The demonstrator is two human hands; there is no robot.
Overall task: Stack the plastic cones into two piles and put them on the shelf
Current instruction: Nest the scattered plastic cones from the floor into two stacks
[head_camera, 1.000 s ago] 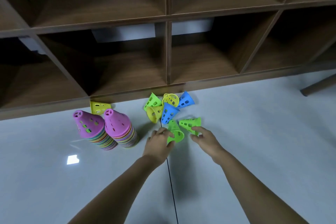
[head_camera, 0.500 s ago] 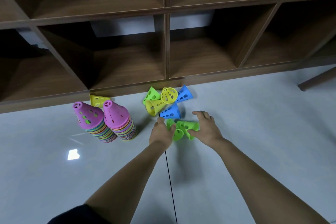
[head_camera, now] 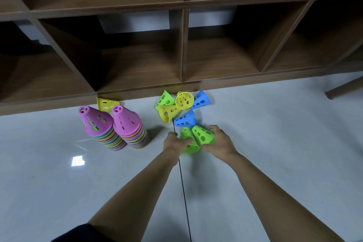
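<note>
Yellow cone (head_camera: 107, 103) part-hid behind pink-topped stack (head_camera: 127, 124); shelf (head_camera: 184, 45) cut off top, sides.

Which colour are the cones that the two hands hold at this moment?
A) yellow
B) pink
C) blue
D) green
D: the left hand and the right hand each grip one of the two green cones; the nearest blue cone lies on the floor beyond them.

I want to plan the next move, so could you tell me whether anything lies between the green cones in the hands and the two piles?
Nothing visible does. The left hand and right hand hold the green cones; only floor separates them from the piles.
</note>
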